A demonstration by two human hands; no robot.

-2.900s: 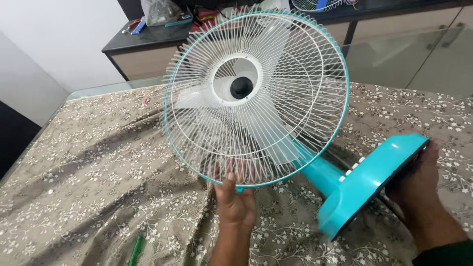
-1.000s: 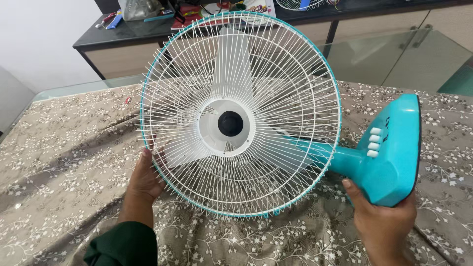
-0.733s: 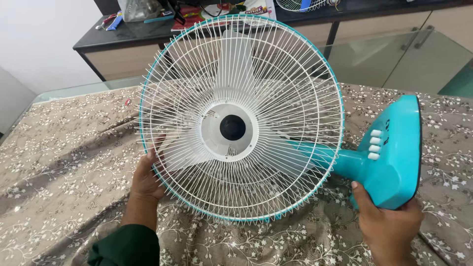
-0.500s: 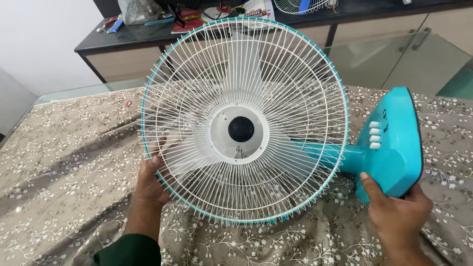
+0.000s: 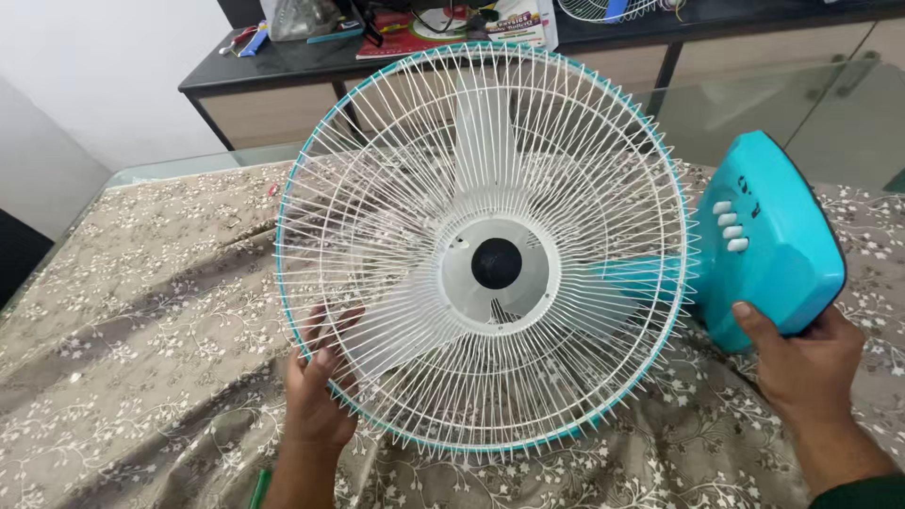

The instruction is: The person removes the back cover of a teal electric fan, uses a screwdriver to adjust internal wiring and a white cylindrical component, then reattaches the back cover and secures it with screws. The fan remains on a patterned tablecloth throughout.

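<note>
Filling the frame's centre above the cloth [image 5: 123,311], the fan [image 5: 490,254] is being gripped by the left hand [image 5: 316,401] at the grille's lower-left rim and the right hand [image 5: 801,363] under its base [image 5: 768,250]: probably light, grille wires bendable, base the firmest hold.

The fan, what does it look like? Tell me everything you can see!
The fan has a round white wire cage with a teal rim, pale blades and a white hub with a black centre inside. A teal neck joins it to a teal plastic base with white buttons. It is tipped over, cage facing the camera, above a flowery brown cloth. The left hand grips the cage's lower rim; the right hand holds the base from below.
</note>
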